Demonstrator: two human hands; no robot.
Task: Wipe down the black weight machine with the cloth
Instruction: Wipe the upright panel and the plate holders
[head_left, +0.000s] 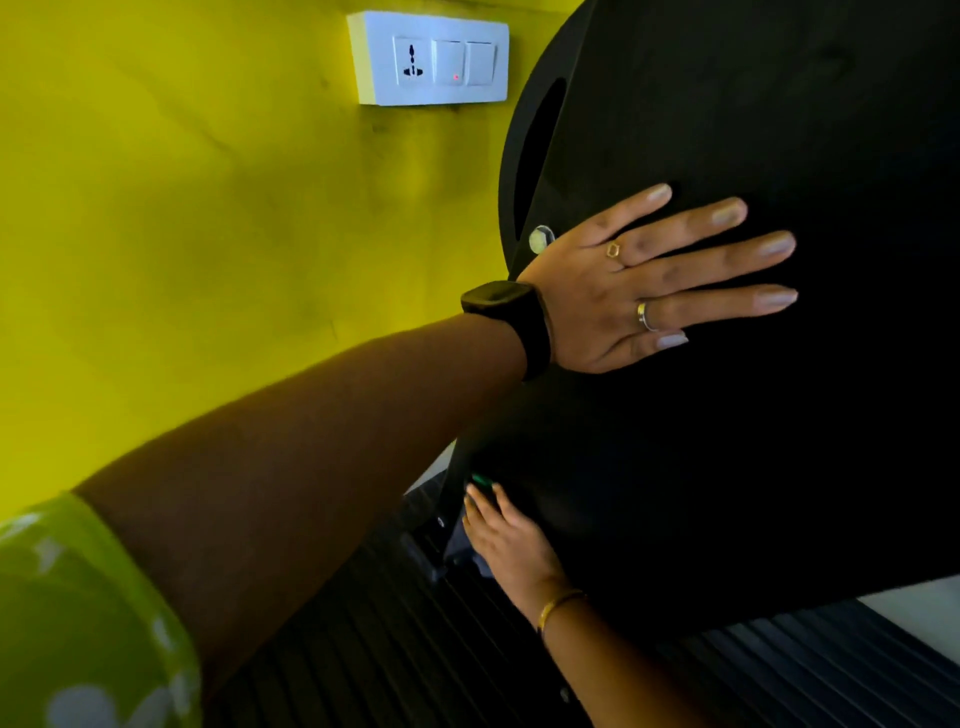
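The black weight machine (727, 441) fills the right of my view, top and right side cut off, its curved edge close beside the yellow wall (182, 234); open room lies leftward along that wall and down over the ribbed black floor mat (363, 649); my left hand (623, 291) lies flat on the panel, fingers straight and spread, grasping nothing; a white switch plate (428, 60) sits on the wall above; my right hand (501, 540) reaches up at the machine's lower edge, fingertips lost in shadow, so I cannot tell its grasp; the cloth (470, 558) may be the dim greyish fold just beside it.
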